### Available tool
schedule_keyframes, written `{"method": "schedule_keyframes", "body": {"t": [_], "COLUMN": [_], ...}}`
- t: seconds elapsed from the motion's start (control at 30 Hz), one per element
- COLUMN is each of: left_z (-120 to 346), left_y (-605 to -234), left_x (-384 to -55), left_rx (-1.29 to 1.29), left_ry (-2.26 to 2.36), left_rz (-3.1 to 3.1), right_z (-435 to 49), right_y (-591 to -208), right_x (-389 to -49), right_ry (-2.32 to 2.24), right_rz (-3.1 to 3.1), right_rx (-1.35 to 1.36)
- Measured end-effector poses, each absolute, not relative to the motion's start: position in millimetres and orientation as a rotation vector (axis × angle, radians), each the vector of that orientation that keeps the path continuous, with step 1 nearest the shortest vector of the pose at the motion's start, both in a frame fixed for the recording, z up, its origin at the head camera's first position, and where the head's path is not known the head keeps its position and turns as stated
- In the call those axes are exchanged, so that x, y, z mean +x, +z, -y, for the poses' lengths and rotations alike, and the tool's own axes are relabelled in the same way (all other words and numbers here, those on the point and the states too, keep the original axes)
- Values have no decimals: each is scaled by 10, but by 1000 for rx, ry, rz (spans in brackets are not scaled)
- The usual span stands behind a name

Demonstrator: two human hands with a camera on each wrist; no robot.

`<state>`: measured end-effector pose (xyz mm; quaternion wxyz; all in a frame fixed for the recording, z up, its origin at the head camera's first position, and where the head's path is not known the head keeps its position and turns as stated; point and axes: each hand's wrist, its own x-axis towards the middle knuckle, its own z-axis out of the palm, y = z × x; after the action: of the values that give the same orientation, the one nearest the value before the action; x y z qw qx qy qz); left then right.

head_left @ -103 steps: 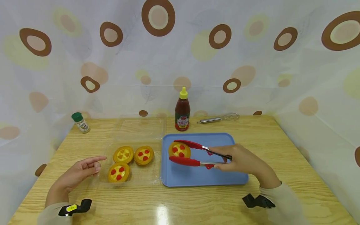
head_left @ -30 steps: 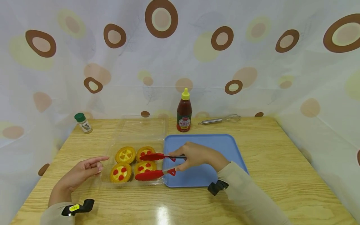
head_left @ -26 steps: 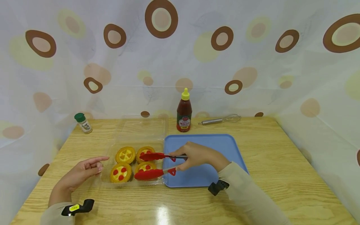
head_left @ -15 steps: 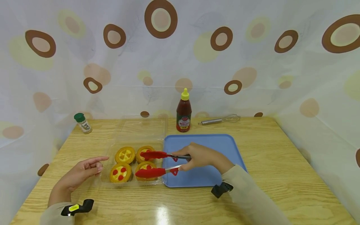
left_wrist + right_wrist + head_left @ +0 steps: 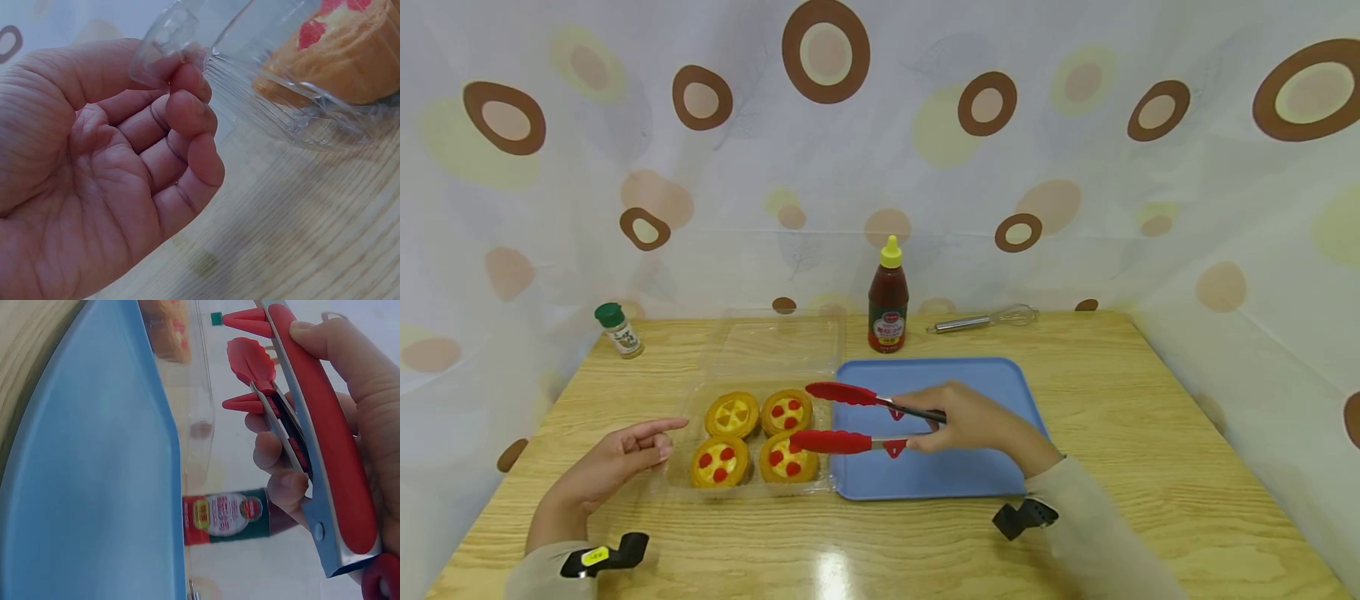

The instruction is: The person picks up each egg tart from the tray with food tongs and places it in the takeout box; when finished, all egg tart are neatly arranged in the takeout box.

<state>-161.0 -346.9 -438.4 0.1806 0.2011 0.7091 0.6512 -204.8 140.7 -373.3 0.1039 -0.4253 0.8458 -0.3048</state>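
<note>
My right hand [image 5: 958, 421] grips a pair of red-tipped tongs [image 5: 842, 442]. Their arms are spread with nothing between the tips, over the right edge of the clear plastic box [image 5: 748, 487] and the blue tray [image 5: 925, 479]. Inside the box sit several small round tarts: one tart [image 5: 732, 414] has a wedge pattern, while others, such as the front-right tart [image 5: 788, 458], carry red dots. At the box's left side my left hand [image 5: 613, 458] has its index finger stretched out in the head view; in the left wrist view its fingertips hold the clear rim [image 5: 169, 56].
Behind the tray stands a ketchup bottle [image 5: 888, 304] with a yellow cap. A whisk [image 5: 985, 320] lies to its right. A green-capped shaker [image 5: 620, 331] is at the back left. The box's raised clear lid [image 5: 775, 342] leans back. A patterned curtain [image 5: 1075, 167] surrounds the table.
The tongs carried a red-dotted tart from above the tray leftward into the box's front-right spot and let it go. They have since risen and moved back right. The left hand stayed.
</note>
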Motion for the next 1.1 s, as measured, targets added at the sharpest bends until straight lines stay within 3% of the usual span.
{"method": "schedule_keyframes", "body": {"t": [0.7,1.1], "left_z": [3464,3458], "left_y": [-4389,-4378], "left_x": [-1602,-1604], "left_rx": [524,533], "left_ry": [1838,1839], "left_rz": [-2006,-1998], "right_z": [-2586,-3157], "right_y": [-3914,-4098], "right_x": [-1900,-1798], "right_ry": [-948,-848], "right_rz": [-2912,-3087], "right_rx": [-1006,-532]}}
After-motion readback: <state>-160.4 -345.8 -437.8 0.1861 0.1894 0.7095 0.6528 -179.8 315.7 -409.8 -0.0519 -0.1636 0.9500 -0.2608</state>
